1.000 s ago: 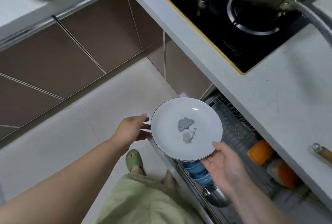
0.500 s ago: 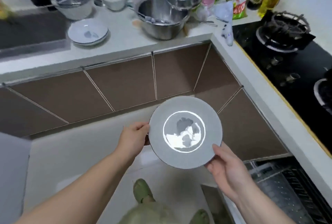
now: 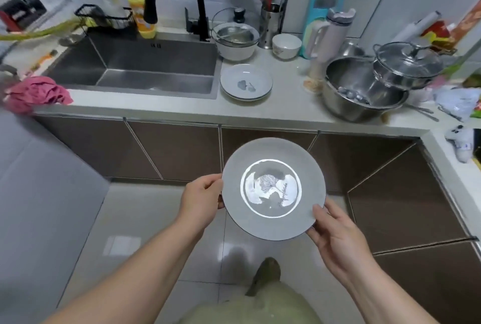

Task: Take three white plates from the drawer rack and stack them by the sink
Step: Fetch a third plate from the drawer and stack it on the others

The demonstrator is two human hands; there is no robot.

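Note:
I hold a white plate point(image 3: 273, 188) with a grey leaf print level in front of me, over the floor and below the counter's front edge. My left hand point(image 3: 201, 200) grips its left rim and my right hand point(image 3: 331, 230) grips its lower right rim. On the counter just right of the steel sink point(image 3: 135, 68) lies a stack of two matching white plates point(image 3: 246, 82). The drawer rack is out of view.
Behind the stack stand a lidded white bowl point(image 3: 235, 40) and a small bowl point(image 3: 286, 46). A large steel bowl point(image 3: 361, 89) and lidded pot point(image 3: 408, 66) crowd the counter to the right. A pink cloth point(image 3: 36, 93) lies at the sink's left. Brown cabinet doors point(image 3: 169, 149) face me.
I have turned from the open drawer rack and stove toward the sink counter, carrying the plate in both hands. The sink and the plate stack have come into view and closer.

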